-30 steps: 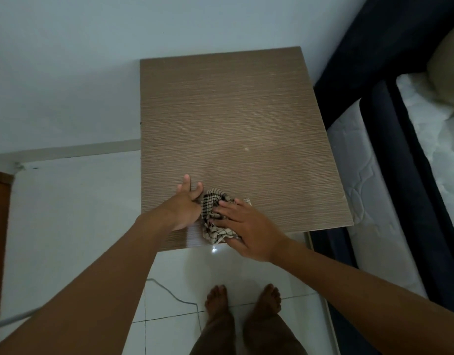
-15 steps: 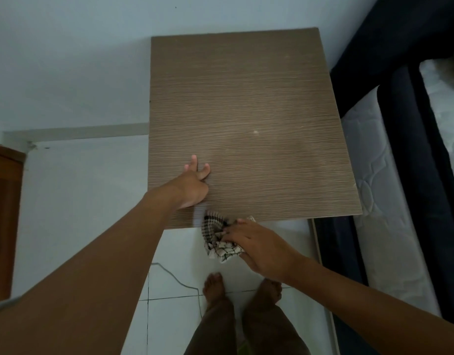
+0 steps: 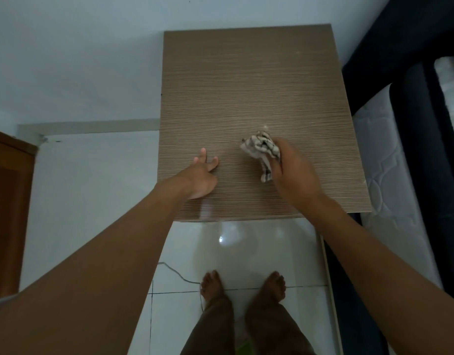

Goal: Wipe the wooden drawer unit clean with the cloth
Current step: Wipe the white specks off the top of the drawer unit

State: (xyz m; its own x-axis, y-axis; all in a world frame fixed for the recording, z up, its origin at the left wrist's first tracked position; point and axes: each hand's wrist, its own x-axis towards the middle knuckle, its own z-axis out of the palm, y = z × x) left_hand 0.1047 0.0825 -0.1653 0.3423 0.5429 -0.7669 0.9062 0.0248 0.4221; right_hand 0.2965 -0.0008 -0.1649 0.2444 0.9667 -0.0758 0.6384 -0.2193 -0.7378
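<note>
The wooden drawer unit shows its brown, finely grained top from above. My left hand rests flat on the near left part of the top, fingers spread, holding nothing. My right hand grips a crumpled checked cloth over the near right part of the top. The cloth sticks out from my fingers toward the far side. A small pale spot lies on the wood just beyond the cloth.
A dark bed frame with a white quilted mattress stands close against the unit's right side. A pale wall is behind. A brown wooden door is at the left. My bare feet stand on white floor tiles with a thin cable.
My right hand has carried the cloth from the unit's near edge, past the front, up onto the top toward the right. My left hand stays pressed on the wood.
</note>
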